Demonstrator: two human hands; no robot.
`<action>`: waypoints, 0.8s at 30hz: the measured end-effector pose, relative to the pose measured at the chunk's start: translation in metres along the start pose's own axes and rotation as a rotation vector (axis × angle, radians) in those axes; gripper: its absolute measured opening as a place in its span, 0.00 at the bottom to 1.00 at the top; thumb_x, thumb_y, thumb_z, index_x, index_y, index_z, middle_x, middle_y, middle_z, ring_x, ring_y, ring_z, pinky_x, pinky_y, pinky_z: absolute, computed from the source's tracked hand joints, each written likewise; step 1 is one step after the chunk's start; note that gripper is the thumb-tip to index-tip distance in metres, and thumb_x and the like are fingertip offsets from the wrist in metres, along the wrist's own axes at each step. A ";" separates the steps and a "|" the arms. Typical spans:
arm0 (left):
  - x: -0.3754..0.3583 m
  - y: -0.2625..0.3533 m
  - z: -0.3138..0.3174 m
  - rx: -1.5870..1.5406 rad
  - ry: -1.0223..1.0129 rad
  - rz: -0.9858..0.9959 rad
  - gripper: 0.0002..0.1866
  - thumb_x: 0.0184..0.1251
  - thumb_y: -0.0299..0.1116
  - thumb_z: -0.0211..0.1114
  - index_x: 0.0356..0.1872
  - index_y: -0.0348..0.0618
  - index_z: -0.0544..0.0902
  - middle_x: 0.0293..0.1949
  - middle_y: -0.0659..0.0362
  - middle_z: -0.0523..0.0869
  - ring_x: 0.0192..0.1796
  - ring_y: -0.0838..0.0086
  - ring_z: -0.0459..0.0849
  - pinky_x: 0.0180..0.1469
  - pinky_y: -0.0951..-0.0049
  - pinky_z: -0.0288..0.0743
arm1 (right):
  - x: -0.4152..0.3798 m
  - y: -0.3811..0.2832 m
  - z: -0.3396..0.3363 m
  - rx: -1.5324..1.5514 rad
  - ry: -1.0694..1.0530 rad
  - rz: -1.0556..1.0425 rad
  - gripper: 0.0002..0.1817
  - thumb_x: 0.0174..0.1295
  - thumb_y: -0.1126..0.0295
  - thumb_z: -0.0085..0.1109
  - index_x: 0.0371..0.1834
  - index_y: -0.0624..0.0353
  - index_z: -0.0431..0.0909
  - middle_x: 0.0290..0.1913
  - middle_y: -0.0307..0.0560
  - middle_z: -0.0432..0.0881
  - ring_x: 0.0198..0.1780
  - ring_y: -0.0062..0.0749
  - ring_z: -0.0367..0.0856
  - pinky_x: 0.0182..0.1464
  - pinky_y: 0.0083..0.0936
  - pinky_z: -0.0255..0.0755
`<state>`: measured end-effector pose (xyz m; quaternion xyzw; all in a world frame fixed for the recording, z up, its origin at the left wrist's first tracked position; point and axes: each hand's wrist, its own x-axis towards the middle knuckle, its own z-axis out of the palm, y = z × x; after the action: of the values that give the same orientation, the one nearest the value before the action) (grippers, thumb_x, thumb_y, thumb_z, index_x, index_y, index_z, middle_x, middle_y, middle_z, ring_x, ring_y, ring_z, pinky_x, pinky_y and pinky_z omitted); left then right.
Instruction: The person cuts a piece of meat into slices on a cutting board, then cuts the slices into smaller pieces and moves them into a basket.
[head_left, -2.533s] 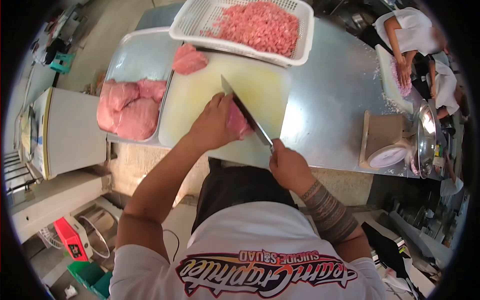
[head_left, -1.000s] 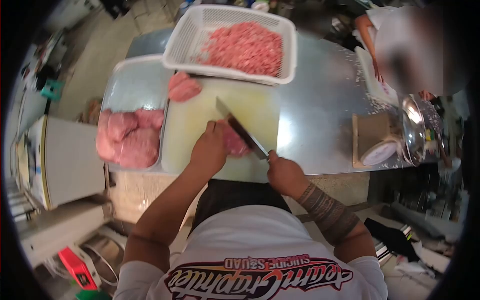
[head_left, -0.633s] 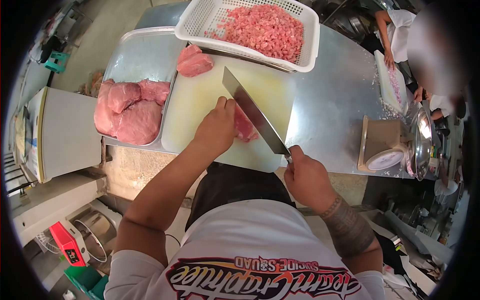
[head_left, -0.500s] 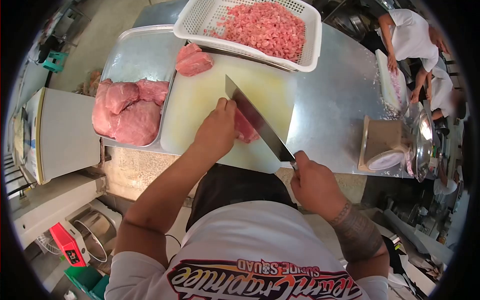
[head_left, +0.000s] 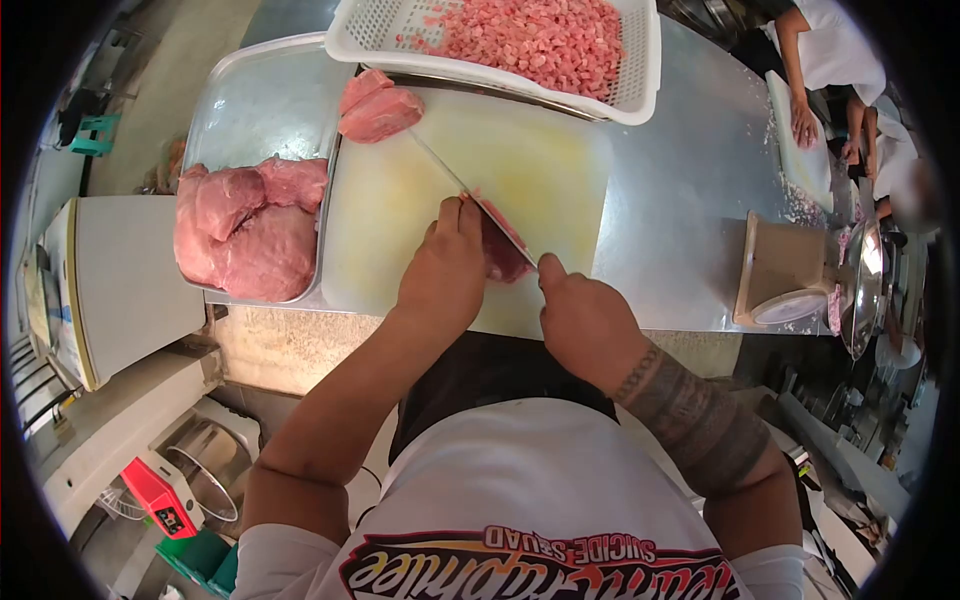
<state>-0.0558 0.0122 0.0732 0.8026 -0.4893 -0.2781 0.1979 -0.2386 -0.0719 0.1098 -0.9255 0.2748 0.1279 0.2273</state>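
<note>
My right hand [head_left: 592, 320] is closed around the handle of a long kitchen knife [head_left: 440, 157]. Its blade, turned nearly edge-on, runs diagonally across a slab of raw meat [head_left: 505, 258]. With curled fingers, my left hand [head_left: 445, 265] grips the slab's left side, fingertips close to the blade. Beneath both lies a white cutting board [head_left: 375, 220] with yellowish stains. Near the knife tip, raw meat chunks [head_left: 380, 110] rest at the board's far left corner.
Left of the board, a metal tray [head_left: 265, 85] holds large raw meat pieces [head_left: 250, 235]. A white perforated basket [head_left: 645, 75] of diced meat [head_left: 540, 45] stands behind. At right are a scale [head_left: 785, 270], a metal bowl [head_left: 868, 290] and another person's hand [head_left: 803, 122] over a board [head_left: 785, 115].
The knife has tilted from showing its broad side to nearly edge-on and now sits against the slab. My right hand has moved left and slightly away from my body.
</note>
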 end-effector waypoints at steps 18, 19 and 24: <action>-0.008 -0.013 0.008 -0.043 0.128 0.099 0.42 0.57 0.30 0.83 0.71 0.34 0.71 0.69 0.41 0.74 0.67 0.39 0.80 0.65 0.50 0.81 | -0.065 0.024 0.018 -0.033 -0.057 0.105 0.10 0.69 0.76 0.55 0.51 0.62 0.71 0.30 0.57 0.84 0.30 0.54 0.88 0.31 0.46 0.82; -0.007 -0.016 0.010 -0.050 0.138 0.108 0.42 0.56 0.31 0.84 0.71 0.34 0.71 0.69 0.41 0.74 0.67 0.39 0.80 0.65 0.50 0.81 | -0.063 0.027 0.024 -0.037 -0.040 0.097 0.10 0.68 0.75 0.56 0.50 0.62 0.71 0.30 0.57 0.84 0.30 0.54 0.88 0.32 0.47 0.82; -0.006 -0.013 0.005 -0.021 0.186 0.074 0.41 0.54 0.35 0.86 0.67 0.33 0.73 0.64 0.43 0.76 0.64 0.41 0.82 0.63 0.49 0.81 | -0.038 0.043 0.018 0.054 0.105 0.049 0.10 0.66 0.74 0.60 0.46 0.62 0.71 0.29 0.57 0.84 0.31 0.55 0.88 0.33 0.47 0.82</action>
<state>-0.0527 0.0234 0.0628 0.8042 -0.4952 -0.2000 0.2609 -0.2961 -0.0777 0.0934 -0.9174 0.3124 0.0773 0.2341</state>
